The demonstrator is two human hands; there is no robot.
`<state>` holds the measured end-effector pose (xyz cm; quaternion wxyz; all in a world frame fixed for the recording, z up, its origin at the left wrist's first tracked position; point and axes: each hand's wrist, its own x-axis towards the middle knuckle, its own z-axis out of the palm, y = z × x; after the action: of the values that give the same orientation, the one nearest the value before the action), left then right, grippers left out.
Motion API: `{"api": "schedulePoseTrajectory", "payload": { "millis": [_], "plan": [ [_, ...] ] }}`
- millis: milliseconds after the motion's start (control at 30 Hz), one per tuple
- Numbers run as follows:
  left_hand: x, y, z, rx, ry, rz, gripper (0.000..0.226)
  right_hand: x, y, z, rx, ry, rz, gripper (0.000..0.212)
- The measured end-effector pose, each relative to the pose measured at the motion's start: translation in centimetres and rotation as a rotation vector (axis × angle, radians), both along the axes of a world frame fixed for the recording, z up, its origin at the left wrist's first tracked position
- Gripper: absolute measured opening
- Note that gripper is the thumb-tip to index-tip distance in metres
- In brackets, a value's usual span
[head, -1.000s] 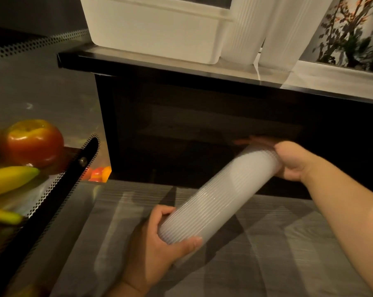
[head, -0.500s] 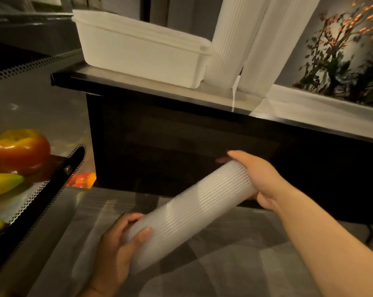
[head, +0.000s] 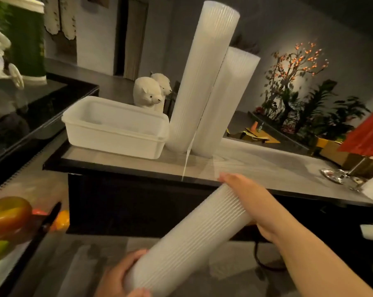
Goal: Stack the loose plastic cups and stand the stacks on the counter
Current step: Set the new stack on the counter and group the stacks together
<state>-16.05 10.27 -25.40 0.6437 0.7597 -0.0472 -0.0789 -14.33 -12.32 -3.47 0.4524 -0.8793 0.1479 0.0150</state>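
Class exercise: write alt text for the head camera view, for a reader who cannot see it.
Both hands, left hand low and right hand high, hold a tilted stack of plastic cups. Behind, two tall cup stacks stand beside a white tub on the counter.

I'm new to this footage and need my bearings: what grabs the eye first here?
A long stack of ribbed cups held slanted in the foreground, the left hand gripping its lower end and the right hand its upper end. Behind, two tall stacks stand on the counter, leaning against each other, beside a white tub.
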Motion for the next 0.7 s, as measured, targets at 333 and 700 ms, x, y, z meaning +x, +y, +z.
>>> {"api": "schedulePoseTrajectory", "payload": {
  "millis": [333,700],
  "plan": [
    [0.8,-3.8,17.5,0.127,-0.256,-0.136,0.092,-1.5,1.7,12.9,0.523,-0.542,0.007,0.061],
    [6.3,-2.9,28.7,0.22,-0.478,-0.145,0.081,0.4,5.4,10.1,0.16,-0.402,-0.062,0.089]
  ]
}}
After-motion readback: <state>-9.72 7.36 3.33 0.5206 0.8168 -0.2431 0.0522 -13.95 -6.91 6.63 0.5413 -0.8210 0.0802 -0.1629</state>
